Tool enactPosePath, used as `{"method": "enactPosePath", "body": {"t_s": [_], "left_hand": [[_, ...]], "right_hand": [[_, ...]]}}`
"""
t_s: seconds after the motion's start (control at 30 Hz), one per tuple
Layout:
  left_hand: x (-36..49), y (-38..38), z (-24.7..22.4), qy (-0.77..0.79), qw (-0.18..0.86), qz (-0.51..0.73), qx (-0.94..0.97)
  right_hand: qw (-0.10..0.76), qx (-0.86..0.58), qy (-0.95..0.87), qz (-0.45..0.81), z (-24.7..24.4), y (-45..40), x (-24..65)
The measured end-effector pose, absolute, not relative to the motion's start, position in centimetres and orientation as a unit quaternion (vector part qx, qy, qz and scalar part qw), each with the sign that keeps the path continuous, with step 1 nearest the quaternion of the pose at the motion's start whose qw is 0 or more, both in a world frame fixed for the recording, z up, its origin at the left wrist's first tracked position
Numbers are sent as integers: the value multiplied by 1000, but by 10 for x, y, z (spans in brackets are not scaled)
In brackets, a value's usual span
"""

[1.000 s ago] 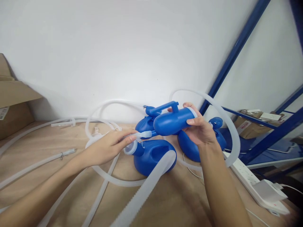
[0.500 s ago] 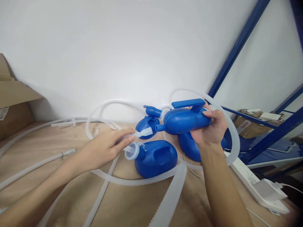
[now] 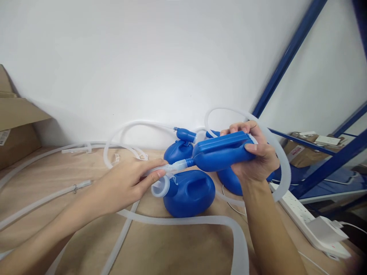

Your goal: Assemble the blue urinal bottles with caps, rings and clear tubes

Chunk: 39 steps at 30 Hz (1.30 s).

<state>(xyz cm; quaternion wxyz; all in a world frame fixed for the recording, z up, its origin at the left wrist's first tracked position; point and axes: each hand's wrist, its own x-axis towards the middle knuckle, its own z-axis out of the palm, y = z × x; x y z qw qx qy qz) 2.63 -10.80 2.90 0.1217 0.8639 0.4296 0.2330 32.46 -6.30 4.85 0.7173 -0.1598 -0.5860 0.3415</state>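
Note:
My right hand [image 3: 255, 152] grips a hollow blue plastic urinal head [image 3: 215, 159], thumb on its near end, with the flat handle on top. A ribbed spout points left from it. My left hand [image 3: 134, 181] pinches a translucent hose [image 3: 169, 168] just behind its end sleeve. That sleeve sits around the tip of the spout, with part of the blue ribbing still showing. Below, a blue urinal bottle [image 3: 189, 194] lies on the brown surface, its white screw neck [image 3: 159, 186] facing left. Behind it lies another blue bottle [image 3: 176, 152] with a blue head attached.
Looped hoses [image 3: 197, 220] cross the brown table [image 3: 183, 252]. One hose end with a wire clip [image 3: 76, 188] lies at left, near a cardboard box [image 3: 20, 130]. A white power strip [image 3: 309, 225] with a plug and blue shelving [image 3: 289, 57] stand at right.
The hose end and the spout have come together; before, a gap lay between them. My right hand has tilted the head and shifted it left. The foreground hose loop has swung right.

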Motion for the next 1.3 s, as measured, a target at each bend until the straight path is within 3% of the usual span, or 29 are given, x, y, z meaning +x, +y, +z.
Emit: {"method": "enactPosePath", "body": {"t_s": [0.37, 0.73, 1.07, 1.3], "left_hand": [[40, -117, 29, 434, 200, 248, 843], [51, -119, 26, 413, 311, 311, 797], [51, -128, 29, 438, 505, 324, 670], [49, -129, 27, 374, 665, 300, 572]], "right_hand": [[755, -134, -557, 320, 46, -68, 312], [747, -124, -529, 383, 41, -63, 305], [761, -89, -562, 312, 45, -64, 305], [753, -69, -582, 298, 49, -79, 307]]}}
